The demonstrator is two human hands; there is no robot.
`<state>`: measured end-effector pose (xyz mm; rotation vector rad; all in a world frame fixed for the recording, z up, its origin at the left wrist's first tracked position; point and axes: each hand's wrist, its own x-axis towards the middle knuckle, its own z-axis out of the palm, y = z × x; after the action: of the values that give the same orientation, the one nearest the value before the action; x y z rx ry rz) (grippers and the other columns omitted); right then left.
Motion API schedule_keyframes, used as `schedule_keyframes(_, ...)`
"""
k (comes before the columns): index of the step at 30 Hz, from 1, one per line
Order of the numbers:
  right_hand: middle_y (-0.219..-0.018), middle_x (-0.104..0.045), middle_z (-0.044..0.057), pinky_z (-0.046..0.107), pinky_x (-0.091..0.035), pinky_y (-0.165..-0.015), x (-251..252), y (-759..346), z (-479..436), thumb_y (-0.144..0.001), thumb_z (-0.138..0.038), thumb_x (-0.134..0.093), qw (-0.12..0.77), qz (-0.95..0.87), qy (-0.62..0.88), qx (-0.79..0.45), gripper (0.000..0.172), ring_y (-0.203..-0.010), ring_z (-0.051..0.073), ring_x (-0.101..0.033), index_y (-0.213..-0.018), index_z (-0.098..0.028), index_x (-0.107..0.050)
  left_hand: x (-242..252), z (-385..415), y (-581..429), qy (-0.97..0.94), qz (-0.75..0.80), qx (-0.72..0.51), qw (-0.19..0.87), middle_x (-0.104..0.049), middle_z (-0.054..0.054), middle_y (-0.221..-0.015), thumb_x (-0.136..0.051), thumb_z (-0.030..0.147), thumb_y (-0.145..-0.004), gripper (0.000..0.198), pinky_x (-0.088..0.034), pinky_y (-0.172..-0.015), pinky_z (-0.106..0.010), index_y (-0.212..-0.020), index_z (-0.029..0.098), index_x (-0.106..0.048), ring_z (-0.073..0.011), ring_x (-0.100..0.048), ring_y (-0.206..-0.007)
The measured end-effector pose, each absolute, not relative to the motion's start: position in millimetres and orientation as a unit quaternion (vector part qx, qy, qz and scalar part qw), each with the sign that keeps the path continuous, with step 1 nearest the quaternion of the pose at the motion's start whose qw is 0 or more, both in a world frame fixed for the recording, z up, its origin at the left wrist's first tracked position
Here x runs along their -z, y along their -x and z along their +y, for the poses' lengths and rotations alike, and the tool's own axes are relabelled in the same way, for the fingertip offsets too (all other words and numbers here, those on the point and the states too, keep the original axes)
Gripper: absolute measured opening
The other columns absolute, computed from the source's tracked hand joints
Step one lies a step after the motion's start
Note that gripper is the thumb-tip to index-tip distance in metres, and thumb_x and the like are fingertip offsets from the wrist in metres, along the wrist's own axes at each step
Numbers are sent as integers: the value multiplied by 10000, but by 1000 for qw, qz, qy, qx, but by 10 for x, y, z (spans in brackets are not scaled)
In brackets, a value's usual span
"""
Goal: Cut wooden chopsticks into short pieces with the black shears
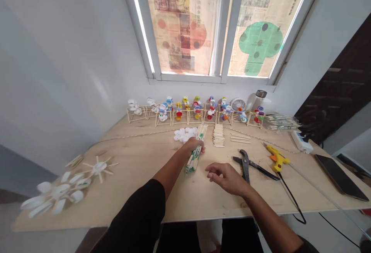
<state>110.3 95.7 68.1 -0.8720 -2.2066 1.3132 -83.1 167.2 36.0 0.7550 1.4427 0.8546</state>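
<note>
My left hand [194,145] is closed around a bundle of chopsticks [192,161] in clear wrappers with green print, held at a slant over the table. To its right, my right hand [227,177] hovers with loosely curled fingers, a gap showing by the thumb and nothing visible in it. Just beyond the left hand lies a cluster of white bottle caps [180,134]. A stack of short wooden sticks [218,136] and several longer sticks [240,138] lie farther right. Beside my right hand are dark-handled cutters [245,164], partly covered by that hand.
Along the wall stands a row of stick frames [188,118] with colourful cap wheels. A yellow glue gun [278,161], phone [340,176], power strip [301,142] and wrapped chopstick packs [281,122] sit right. At left lie a white-cap wheel [59,191] and a stick wheel [99,167].
</note>
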Motion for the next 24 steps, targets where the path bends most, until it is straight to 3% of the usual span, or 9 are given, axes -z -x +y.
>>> schedule_keyframes(7, -664, -646, 7, 250, -428, -606, -335, -914, 842, -789, -270, -536, 251, -752, 335, -509, 202, -630, 146, -586, -902, -146, -650, -354, 1527, 913, -322, 576, -436, 612, -550, -88, -1131, -522, 316, -851, 331, -494, -782, -406, -1137, 150, -511, -200, -570, -945)
schedule_keyframes(10, -699, -660, 28, 272, -455, -612, -227, -980, 838, -783, -347, -555, 280, -722, 355, -524, 260, -642, 162, -599, -912, -139, -645, -353, 1319, 860, -327, 554, -454, 617, -601, -69, -997, -529, 309, -845, 261, -507, -707, -348, -1029, 127, -558, -163, -595, -824)
schedule_keyframes(14, -943, -661, 109, 349, -474, -762, -229, -1053, 924, -818, -442, -490, 355, -667, 396, -521, 401, -829, 210, -628, -1064, -135, -565, -454, 933, 697, -358, 514, -486, 609, -607, -55, -604, -601, 201, -695, 122, -456, -524, -257, -625, 105, -576, -132, -558, -528)
schedule_keyframes(18, -1141, -592, 111, 369, -412, -913, -459, -1011, 872, -805, -437, -534, 412, -646, 388, -513, 458, -1063, 220, -552, -1188, -192, -478, -678, 616, 534, -393, 501, -544, 546, -562, 8, -525, -634, 204, -625, 95, -425, -530, -249, -624, 147, -558, -120, -511, -490)
schedule_keyframes(22, -1288, -492, 86, 383, -335, -996, -707, -933, 663, -769, -331, -612, 451, -705, 300, -457, 547, -1186, 229, -448, -1267, -229, -409, -714, 413, 422, -473, 504, -589, 419, -563, 6, -611, -658, 213, -621, 103, -409, -577, -248, -645, 168, -568, -136, -508, -583)
schedule_keyframes(24, -1289, -484, 81, 379, -329, -997, -734, -905, 571, -738, -306, -640, 437, -728, 306, -431, 562, -1190, 246, -432, -1251, -222, -427, -619, 346, 369, -507, 498, -575, 406, -542, 8, -611, -652, 218, -629, 102, -399, -559, -251, -644, 175, -562, -135, -483, -566)
